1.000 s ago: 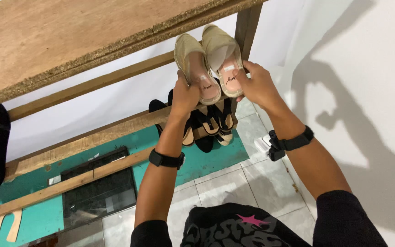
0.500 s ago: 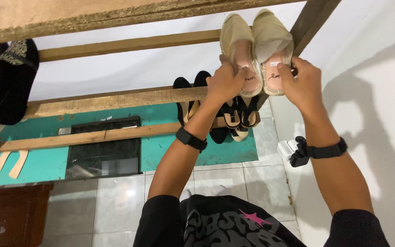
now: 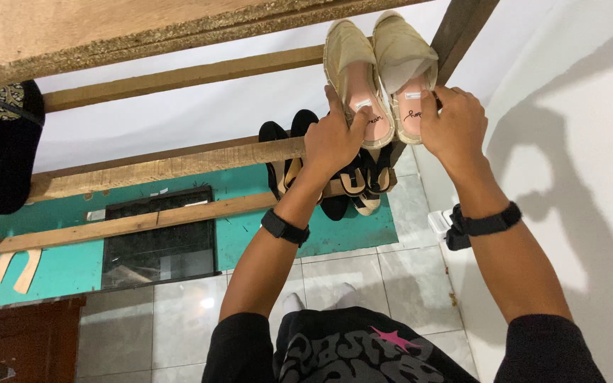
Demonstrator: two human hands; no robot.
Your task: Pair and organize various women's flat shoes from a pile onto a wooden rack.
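Observation:
A pair of beige slip-on shoes lies side by side on the upper wooden rails of a shoe rack, at the right end. My left hand [image 3: 333,138] grips the heel of the left beige shoe [image 3: 349,67], thumb on its pink insole. The fingers of my right hand [image 3: 454,126] hold the heel of the right beige shoe [image 3: 402,50]. Each wrist wears a black band.
Black and tan sandals [image 3: 352,186] sit on the lower rail [image 3: 164,169] under my left hand. A dark shoe [image 3: 1,152] rests at the rack's left end. A wooden post [image 3: 462,28] and a white wall bound the right. Below are a teal mat, a dark glass panel and grey tiles.
Both hands have stayed on the beige shoes, which now rest flatter on the upper rails. The view has shifted slightly; my hands sit closer to the heels.

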